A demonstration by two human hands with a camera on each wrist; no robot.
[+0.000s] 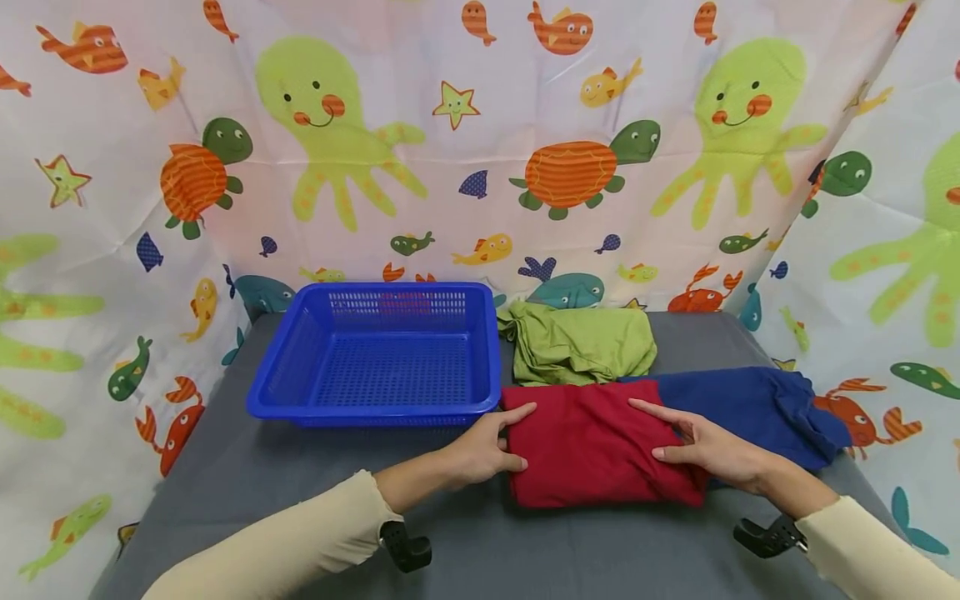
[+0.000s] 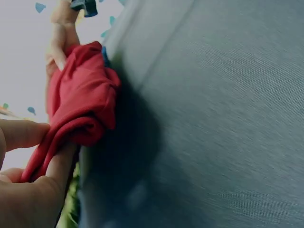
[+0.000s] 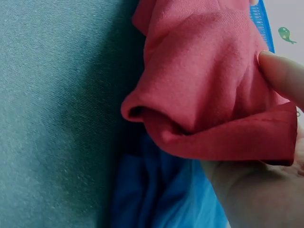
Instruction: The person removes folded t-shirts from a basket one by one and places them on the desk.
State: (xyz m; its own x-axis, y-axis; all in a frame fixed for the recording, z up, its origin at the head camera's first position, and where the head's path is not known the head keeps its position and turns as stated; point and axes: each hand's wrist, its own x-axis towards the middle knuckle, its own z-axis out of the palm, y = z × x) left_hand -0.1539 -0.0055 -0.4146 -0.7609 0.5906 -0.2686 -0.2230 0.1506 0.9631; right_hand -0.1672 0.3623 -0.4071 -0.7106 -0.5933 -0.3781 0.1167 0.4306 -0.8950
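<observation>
A folded red cloth is held up between both hands, just above the grey surface. My left hand pinches its left end; in the left wrist view the thumb and fingers grip the rolled layers of the red cloth. At the other end my right hand grips the cloth's right side, and the right wrist view has the thumb on one face of the red cloth with fingers beneath. Behind it lie a crumpled blue cloth to the right and a folded green cloth.
A blue plastic basket with perforated walls stands left of the cloths, close to the left hand. The grey tabletop reaches to a sea-animal print curtain at the back and both sides.
</observation>
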